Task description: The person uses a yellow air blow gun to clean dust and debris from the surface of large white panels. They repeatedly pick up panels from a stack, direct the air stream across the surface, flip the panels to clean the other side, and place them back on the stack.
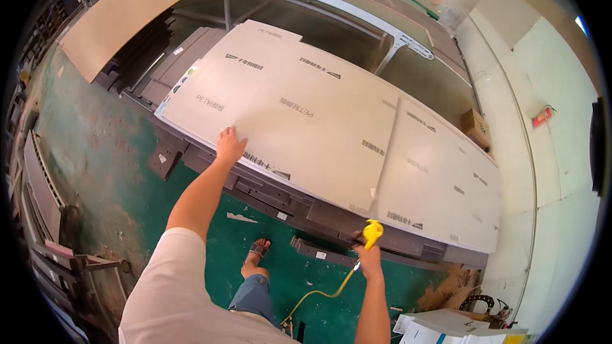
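Observation:
My left hand [231, 145] lies on the near edge of a large pale board [280, 121], fingers spread over its film-covered, printed face. Down at the board's near side, my right hand [368, 258] is closed round the grip of a yellow air gun [372, 232]. A thin yellow hose [322, 294] hangs from the foot of its grip and curves toward my body. The gun's head is up by the board's edge; whether they touch I cannot tell. A second pale board [440, 172] lies against the right end of the first.
Beneath the boards is a stack of dark grey panels [280, 200]. Behind them runs a metal frame [331, 1]. At right stand a pale wall [523, 153] with a red fire extinguisher [543, 116], and a cardboard box [475, 129]. Scraps litter the green floor [223, 251].

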`<state>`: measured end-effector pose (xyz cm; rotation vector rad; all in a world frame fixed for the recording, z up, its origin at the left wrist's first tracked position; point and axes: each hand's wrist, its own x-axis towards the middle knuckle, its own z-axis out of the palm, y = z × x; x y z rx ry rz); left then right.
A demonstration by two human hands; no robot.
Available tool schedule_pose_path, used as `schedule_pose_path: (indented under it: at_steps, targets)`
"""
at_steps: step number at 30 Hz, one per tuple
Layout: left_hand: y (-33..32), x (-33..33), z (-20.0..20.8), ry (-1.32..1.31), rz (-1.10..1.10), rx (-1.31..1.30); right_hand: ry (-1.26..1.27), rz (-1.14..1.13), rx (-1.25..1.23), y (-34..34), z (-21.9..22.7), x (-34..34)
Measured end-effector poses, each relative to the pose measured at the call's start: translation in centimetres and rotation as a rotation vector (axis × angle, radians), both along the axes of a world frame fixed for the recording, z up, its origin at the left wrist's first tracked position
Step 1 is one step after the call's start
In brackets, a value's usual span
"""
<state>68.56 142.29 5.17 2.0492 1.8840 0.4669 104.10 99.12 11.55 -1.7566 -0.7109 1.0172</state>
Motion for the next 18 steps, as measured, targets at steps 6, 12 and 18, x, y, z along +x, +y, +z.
schedule_pose_path:
  at_steps: [6, 12, 18]
  targets:
    - [1.1, 3.7, -2.2, -0.077, 0.133, 0.264, -0.19, -0.398, -0.062, 9.6, -7.7, 4.5]
    - [-1.1, 3.4, 0.0, -0.17, 0.299, 0.04, -0.297, -0.677, -0.372, 12.7, -10.8, 6.4]
    - [-13.0, -1.6, -0.5, -0.266, 0.204, -0.093, -0.138, -0.993, -0.173, 2.4, -9.3, 5.4]
